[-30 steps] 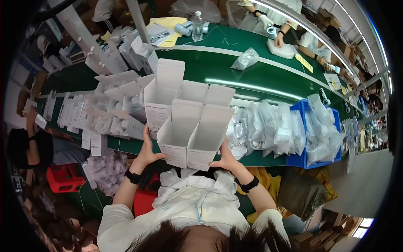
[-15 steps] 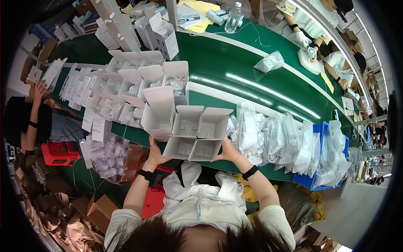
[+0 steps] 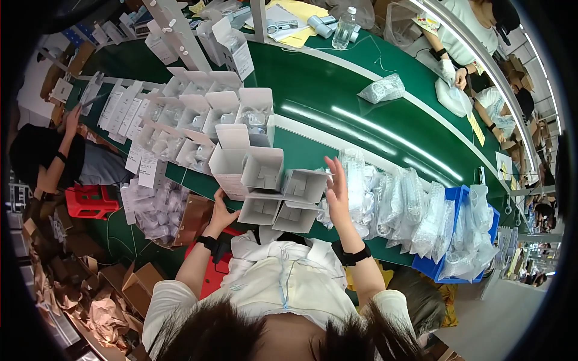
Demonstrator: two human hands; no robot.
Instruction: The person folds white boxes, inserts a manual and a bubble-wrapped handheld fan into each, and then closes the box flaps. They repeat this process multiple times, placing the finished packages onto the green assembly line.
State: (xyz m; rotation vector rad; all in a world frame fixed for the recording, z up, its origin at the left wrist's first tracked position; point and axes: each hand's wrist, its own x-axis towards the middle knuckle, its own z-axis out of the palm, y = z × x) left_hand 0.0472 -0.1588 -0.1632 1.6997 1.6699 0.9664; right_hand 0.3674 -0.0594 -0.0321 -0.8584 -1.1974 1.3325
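Note:
In front of me stands a cluster of open white cardboard boxes (image 3: pixel 264 169), seen from above. The ones whose insides show hold only folded bottom flaps. My left hand (image 3: pixel 220 215) is at the cluster's near left corner, thumb and fingers apart; whether it touches the card I cannot tell. My right hand (image 3: pixel 338 191) is raised beside the cluster's right side, fingers stretched up, holding nothing. Bubble-wrapped items (image 3: pixel 356 186) lie just right of it. Beyond the cluster on the left, several open white boxes (image 3: pixel 195 120) contain clear-bagged parts.
A blue bin (image 3: pixel 428 269) of bagged items stands at the right. One wrapped packet (image 3: pixel 383 88) lies on the green belt (image 3: pixel 319 90). A carton (image 3: pixel 191 221) of bagged parts sits at left, near a red stool (image 3: pixel 90 201). Co-workers are at far left and far right.
My right hand has let go of the boxes' right side and risen with fingers extended. The boxes have shifted slightly, with one rear box now higher against its left neighbour.

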